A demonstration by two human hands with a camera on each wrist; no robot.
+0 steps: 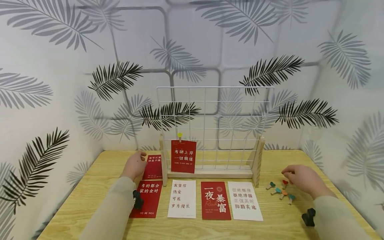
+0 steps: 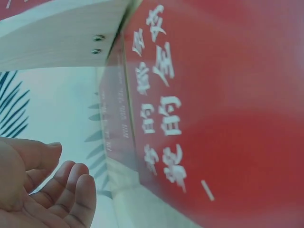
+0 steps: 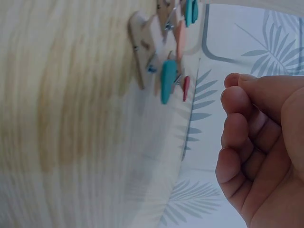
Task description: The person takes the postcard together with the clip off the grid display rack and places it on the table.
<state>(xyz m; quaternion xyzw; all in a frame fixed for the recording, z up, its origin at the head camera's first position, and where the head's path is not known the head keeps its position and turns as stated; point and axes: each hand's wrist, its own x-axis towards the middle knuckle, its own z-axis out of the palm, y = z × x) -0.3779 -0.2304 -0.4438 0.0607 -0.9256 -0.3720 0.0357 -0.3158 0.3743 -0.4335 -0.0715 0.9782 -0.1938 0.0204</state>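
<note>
My left hand is beside a red card at the left foot of the wire grid rack, fingers loosely bent and holding nothing. Below it, partly behind the left wrist, lies another red card with white lettering, large in the left wrist view. My right hand hovers near several small wooden clothespins with coloured hearts, among them a red-heart clothespin. In the right wrist view the right hand's thumb meets the index finger, with nothing visible between them. A yellow-heart clothespin fastens a red card to the grid.
The white wire grid stands upright in a wooden base at the table's back. In front lie a white card, a red card and another white card. Leaf-patterned walls enclose the wooden table.
</note>
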